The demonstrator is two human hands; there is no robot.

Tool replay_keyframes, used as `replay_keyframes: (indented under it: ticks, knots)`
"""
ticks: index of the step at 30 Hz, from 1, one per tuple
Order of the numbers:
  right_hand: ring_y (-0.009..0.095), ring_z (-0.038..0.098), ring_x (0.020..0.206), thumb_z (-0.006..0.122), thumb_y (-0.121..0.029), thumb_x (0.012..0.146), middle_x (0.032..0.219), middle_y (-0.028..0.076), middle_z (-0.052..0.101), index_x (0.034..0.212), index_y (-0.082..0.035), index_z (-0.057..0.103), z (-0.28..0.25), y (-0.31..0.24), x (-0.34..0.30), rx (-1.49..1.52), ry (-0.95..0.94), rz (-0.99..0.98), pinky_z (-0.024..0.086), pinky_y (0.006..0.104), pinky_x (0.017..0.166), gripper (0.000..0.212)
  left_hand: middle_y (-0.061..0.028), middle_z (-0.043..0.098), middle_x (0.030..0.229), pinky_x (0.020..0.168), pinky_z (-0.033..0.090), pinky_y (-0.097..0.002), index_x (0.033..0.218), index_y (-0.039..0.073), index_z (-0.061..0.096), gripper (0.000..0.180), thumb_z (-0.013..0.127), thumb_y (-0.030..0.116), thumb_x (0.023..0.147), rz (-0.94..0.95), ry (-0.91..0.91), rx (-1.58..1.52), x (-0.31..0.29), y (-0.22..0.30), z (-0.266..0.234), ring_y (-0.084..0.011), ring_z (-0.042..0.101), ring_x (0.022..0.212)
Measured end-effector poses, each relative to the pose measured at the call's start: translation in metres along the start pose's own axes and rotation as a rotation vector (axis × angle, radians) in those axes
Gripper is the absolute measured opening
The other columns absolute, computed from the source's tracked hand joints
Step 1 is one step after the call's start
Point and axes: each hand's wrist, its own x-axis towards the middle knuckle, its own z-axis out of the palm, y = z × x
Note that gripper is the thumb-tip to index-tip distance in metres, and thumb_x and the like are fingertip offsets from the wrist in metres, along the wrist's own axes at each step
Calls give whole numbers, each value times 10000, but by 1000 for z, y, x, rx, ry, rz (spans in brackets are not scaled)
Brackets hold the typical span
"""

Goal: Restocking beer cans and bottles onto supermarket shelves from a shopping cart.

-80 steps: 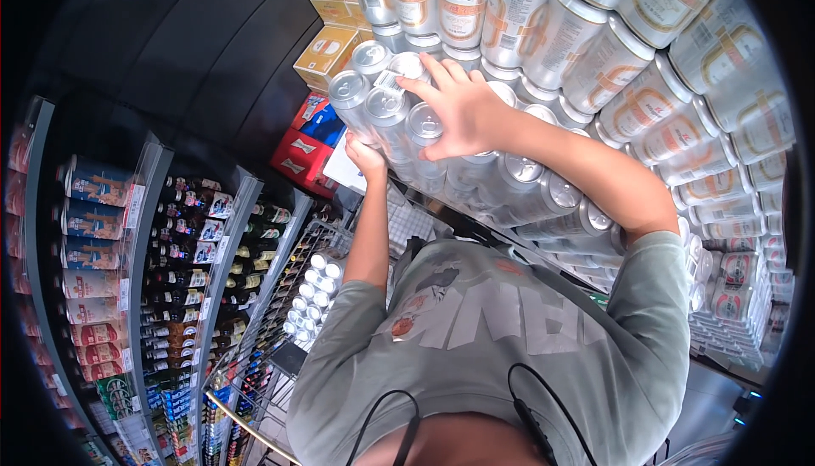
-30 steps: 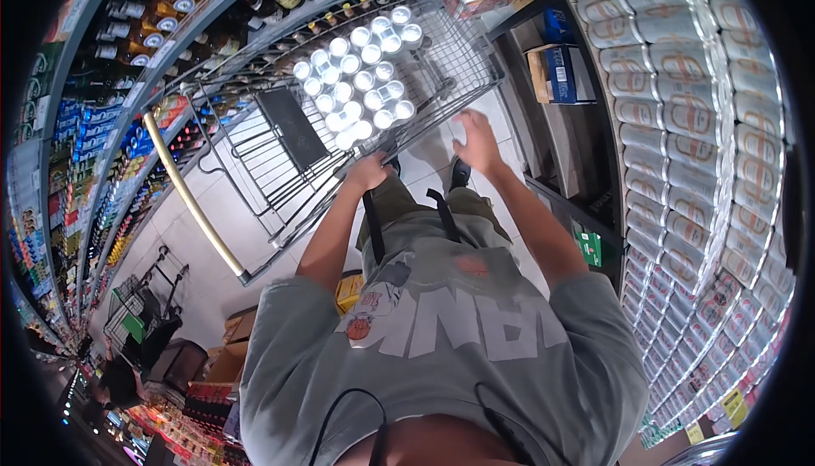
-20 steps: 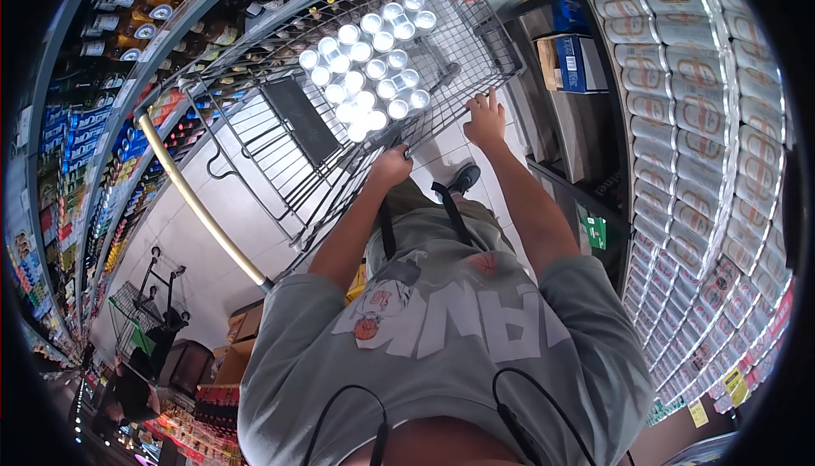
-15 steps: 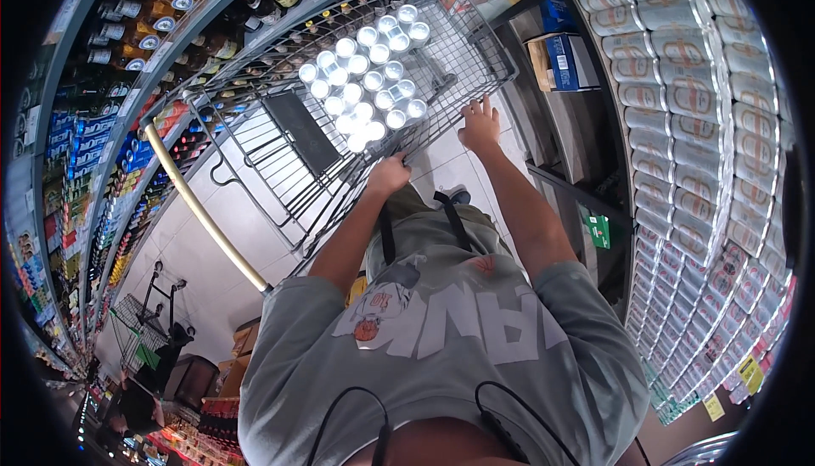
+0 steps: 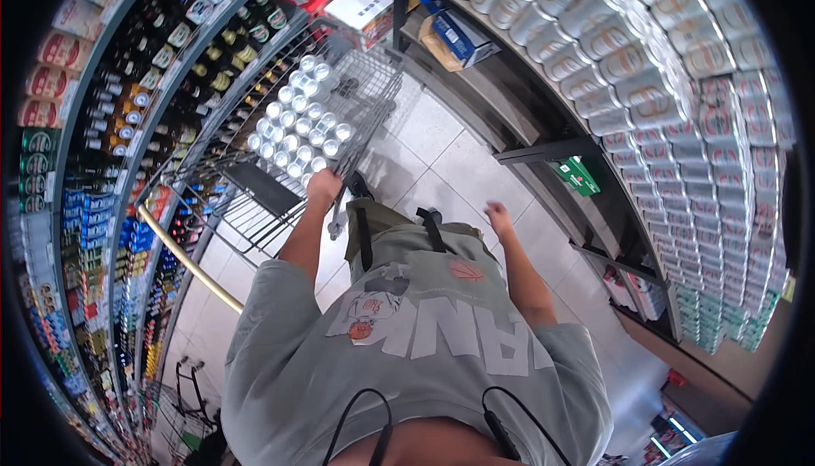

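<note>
A wire shopping cart [image 5: 371, 108] stands ahead and to my left, with a long yellowish handle bar [image 5: 191, 261] at its near left end. My left hand [image 5: 323, 186] is closed on the cart's near side rim. Inside the basket lies a block of silver cans [image 5: 291, 120], their shiny tops facing up. Below the rim, a dark folded seat panel [image 5: 261, 188] sits in the cart's frame. My right hand [image 5: 497, 215] hangs over the floor away from the cart, its fingers loosely bent and nothing visible in them.
Bottle shelves [image 5: 148, 84] curve along the left. Stacked silver can packs [image 5: 611, 50] rise on the right above a dark rack [image 5: 518, 109], which holds a blue carton [image 5: 458, 40] and a green box [image 5: 579, 176]. A white box [image 5: 361, 1] lies beyond the cart. Tiled floor [image 5: 433, 139] runs between.
My view has turned, and the cart now appears farther left. My right hand has moved away from the cart's side and dropped back. The left hand keeps hold of the rim.
</note>
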Motion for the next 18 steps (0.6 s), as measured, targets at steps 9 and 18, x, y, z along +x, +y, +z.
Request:
replay_keyframes:
  ticks: [9, 18]
  knots:
    - [284, 644, 984, 563, -351, 925, 1193, 102, 679, 1248, -140, 553, -91, 314, -235, 663, 245, 957, 508, 482, 814, 386, -229, 705, 1183, 971, 512, -501, 1234, 88, 657, 485, 575, 432, 901, -92, 69, 84, -12, 12, 15, -419, 659, 1139]
    - [279, 658, 1013, 562, -313, 946, 1145, 133, 664, 1232, -55, 589, 35, 365, -236, 907, -181, 308, 544, 410, 827, 386, -260, 696, 1158, 954, 504, -501, 1176, 5, 607, 494, 660, 396, 878, -3, 98, -113, -32, -17, 31, -434, 651, 1128]
